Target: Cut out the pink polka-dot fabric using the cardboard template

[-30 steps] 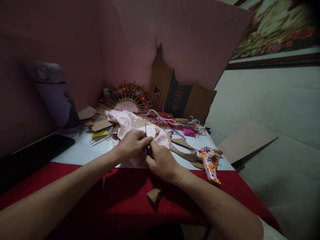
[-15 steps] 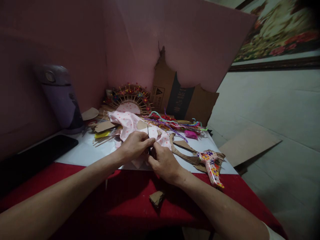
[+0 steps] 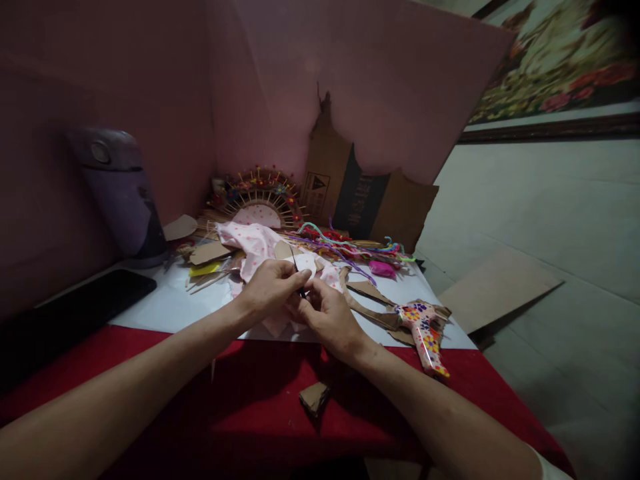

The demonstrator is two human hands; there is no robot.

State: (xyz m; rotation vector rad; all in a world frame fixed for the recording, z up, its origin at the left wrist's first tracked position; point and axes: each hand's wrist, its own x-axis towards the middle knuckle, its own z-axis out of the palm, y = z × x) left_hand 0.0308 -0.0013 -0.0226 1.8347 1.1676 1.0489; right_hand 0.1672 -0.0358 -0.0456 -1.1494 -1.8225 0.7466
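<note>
My left hand (image 3: 273,288) is closed, thumb pressed toward its fingertips, around a thin dark pointed piece (image 3: 303,292) whose kind I cannot make out. Touching it from the other side, my right hand (image 3: 333,317) has its fingers curled at the lower end of that dark piece. Its slender tip rises above the left thumb, in front of a white rounded piece (image 3: 306,264). Pink dotted cloth (image 3: 255,243) lies crumpled behind and beneath the hands. Both hands hover close together above the front part of the white sheet (image 3: 165,310).
Left stand a purple bottle (image 3: 123,200) and a black phone (image 3: 120,293). Behind are a decorated half-round fan shape (image 3: 260,213), coloured yarn (image 3: 345,247) and torn cardboard (image 3: 410,207). A flower-patterned glue gun (image 3: 423,330) lies right; a cardboard scrap (image 3: 314,398) sits on red cloth (image 3: 240,393).
The dark piece between my hands has tilted, its tip now leaning slightly left. My right fingers have shifted a little; the surrounding things stay put.
</note>
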